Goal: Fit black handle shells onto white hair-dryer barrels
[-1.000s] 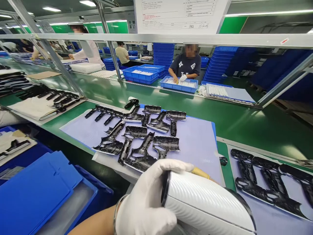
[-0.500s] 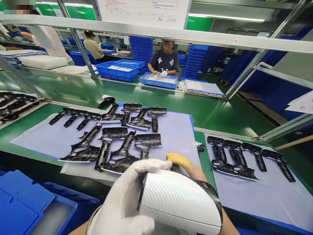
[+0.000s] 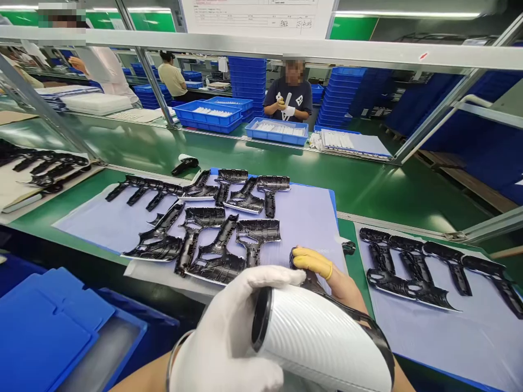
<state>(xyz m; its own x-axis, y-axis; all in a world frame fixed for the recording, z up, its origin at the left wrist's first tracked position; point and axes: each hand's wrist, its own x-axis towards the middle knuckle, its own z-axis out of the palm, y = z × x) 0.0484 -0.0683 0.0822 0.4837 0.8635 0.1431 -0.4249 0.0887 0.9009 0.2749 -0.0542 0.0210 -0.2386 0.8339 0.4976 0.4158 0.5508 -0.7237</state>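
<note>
White ribbed shell, black-rimmed, tilted between hands

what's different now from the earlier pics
The co-worker across the bench has raised both hands from the blue tray, holding up a white piece. Your right hand, mostly hidden behind the white housing at first, shows now. Your left hand still holds the housing; the black shells stay on their sheet.

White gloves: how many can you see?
2: one on the left hand holding the white shell, one on the person across the green bench. Farther back, some may be hidden.
</note>
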